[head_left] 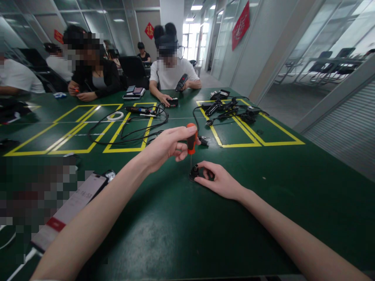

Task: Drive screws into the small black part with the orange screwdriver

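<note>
My left hand (172,146) is closed around an orange-and-black screwdriver (191,141), held upright with its thin shaft pointing down. The shaft's lower end meets a small black part (194,171) with a round base and a raised neck, standing on the green table (164,218). From the right, my right hand (218,179) grips that part between thumb and index finger. Exactly where the tip sits on the part is too small to tell.
Beyond my hands, black cables (125,134) lie around a dark hand tool (140,110). More tangled cables (225,109) sit at the back right. A phone (73,207) lies by my left forearm. Across the table a person in white (172,74) holds a dark tool.
</note>
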Demonstrator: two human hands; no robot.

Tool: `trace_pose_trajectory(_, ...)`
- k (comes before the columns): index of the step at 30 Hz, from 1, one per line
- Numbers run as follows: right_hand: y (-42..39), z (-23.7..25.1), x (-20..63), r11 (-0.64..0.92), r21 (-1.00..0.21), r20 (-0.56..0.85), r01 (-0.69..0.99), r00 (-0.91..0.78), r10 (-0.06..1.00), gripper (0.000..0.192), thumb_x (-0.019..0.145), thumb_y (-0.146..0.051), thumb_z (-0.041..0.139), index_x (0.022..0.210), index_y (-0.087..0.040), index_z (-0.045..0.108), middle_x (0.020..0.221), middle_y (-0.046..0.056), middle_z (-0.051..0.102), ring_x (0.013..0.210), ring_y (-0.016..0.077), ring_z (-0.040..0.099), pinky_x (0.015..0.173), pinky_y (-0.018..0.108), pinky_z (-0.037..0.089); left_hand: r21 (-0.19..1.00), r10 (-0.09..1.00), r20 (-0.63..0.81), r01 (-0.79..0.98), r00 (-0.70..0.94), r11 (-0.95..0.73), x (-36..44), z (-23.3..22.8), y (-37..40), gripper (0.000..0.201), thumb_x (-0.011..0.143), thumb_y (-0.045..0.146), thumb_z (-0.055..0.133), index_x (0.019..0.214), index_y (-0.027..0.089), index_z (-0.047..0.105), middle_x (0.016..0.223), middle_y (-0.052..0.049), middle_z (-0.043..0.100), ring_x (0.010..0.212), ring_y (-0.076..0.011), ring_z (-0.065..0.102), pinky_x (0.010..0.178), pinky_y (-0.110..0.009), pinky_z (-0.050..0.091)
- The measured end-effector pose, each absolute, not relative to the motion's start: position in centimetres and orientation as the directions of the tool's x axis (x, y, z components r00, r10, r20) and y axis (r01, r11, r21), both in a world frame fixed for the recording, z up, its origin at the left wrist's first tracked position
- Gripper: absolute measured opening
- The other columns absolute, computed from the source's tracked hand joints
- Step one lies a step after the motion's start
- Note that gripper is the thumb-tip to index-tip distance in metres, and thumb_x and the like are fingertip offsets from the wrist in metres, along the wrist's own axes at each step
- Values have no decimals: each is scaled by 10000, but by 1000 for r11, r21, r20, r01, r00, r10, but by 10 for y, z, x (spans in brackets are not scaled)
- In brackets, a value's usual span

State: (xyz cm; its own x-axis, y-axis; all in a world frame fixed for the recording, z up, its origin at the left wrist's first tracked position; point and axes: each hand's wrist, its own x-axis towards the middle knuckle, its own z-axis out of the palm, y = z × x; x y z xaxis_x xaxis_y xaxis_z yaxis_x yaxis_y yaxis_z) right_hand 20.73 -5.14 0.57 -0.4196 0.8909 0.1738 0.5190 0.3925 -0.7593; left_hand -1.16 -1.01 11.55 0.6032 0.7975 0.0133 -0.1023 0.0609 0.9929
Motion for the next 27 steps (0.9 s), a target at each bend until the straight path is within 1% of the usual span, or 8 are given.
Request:
trace_pose_trajectory(4,-51,4,207,400,-751,177,525,-423,889,231,924,-343,713,1091,-186,688,806,-4,661,650,146,552,655,286,442,985,768,-17,-119,640,121,-11,119,-10,538,838,678,707,913,156,600,938,-103,768,505,-90,552,470,-227,408)
trace_pose_trajectory(8,-50,3,208,406,-755,186,514,-426,885,247,922,-352,716,1093,-175,689,821,1,663,650,143,550,657,285,443,985,779,-23,-119,627,125,-10,120,-11,478,851,609,727,967,170,578,870,-60,742,491,-83,552,444,-197,380)
trace_pose_trajectory(12,-50,4,208,402,-758,180,514,-427,886,248,925,-356,708,1097,-178,692,804,-3,650,641,143,536,645,284,430,994,825,13,-99,565,52,-10,117,-13,489,831,571,782,1065,169,631,805,-5,663,503,-67,513,438,-182,337)
trace_pose_trajectory(16,-50,4,208,403,-756,180,515,-429,885,240,927,-358,710,1091,-184,691,783,-9,639,637,144,533,639,284,424,998,835,6,-53,550,28,-11,115,-11,524,819,613,785,970,119,698,699,13,580,491,-49,445,437,-178,299)
trace_pose_trajectory(18,-50,4,208,400,-758,179,515,-425,887,246,925,-353,714,1103,-185,690,776,-12,636,636,144,536,641,284,424,998,824,1,-51,566,33,-11,116,-11,540,815,642,774,931,123,684,715,-2,616,491,-60,484,444,-186,337)
trace_pose_trajectory(21,-50,3,208,394,-763,176,512,-422,889,256,923,-347,716,1117,-183,688,792,-8,650,638,144,542,642,286,428,994,794,-8,-82,608,72,-11,118,-10,565,838,693,704,945,141,645,870,-70,733,521,-100,578,469,-219,417)
trace_pose_trajectory(23,-50,3,208,400,-764,182,506,-426,886,255,921,-345,719,1113,-181,686,821,2,666,647,145,550,646,288,436,992,780,-35,-74,625,103,-11,119,-9,567,865,703,649,951,142,632,914,-99,757,532,-112,599,478,-229,435)
trace_pose_trajectory(27,-50,2,209,417,-756,196,505,-433,880,251,923,-340,720,1111,-178,685,862,14,681,663,146,558,656,291,446,991,799,-40,-80,600,110,-11,118,-8,511,899,651,645,1061,167,621,913,-66,741,524,-96,582,483,-216,420)
